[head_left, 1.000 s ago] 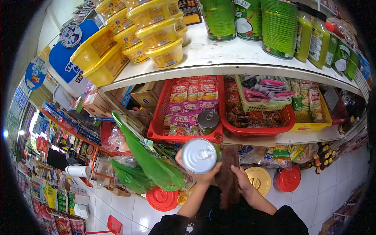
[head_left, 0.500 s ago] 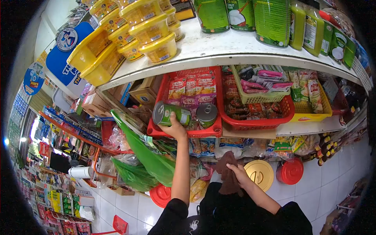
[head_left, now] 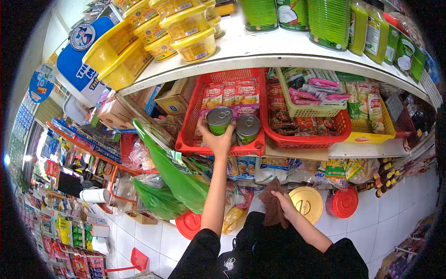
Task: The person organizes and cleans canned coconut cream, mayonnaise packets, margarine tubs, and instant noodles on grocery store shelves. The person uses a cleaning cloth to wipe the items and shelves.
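My left hand [head_left: 220, 143] is wrapped round a green can [head_left: 219, 117] with a silver ring-pull lid, which stands roughly upright at the front of a red basket [head_left: 189, 111]. Just right of it, in the same basket, is a second green can [head_left: 248, 126], also lid up. Behind the cans lie red and purple seasoning packets [head_left: 230, 94]. Low in front of my body, my right hand [head_left: 285, 204] grips a crumpled brown cloth [head_left: 274, 209].
Yellow margarine tubs [head_left: 193, 46] and large green cans [head_left: 329, 23] line the shelf [head_left: 260, 60] above. To the right are a red basket [head_left: 306, 144] and a yellow one [head_left: 371, 137] with packets. A green plastic bag [head_left: 172, 176] hangs at left.
The can in my left hand has gone from lying tilted on its side to upright, shifting right beside the second can. My right hand keeps the cloth in nearly the same place.
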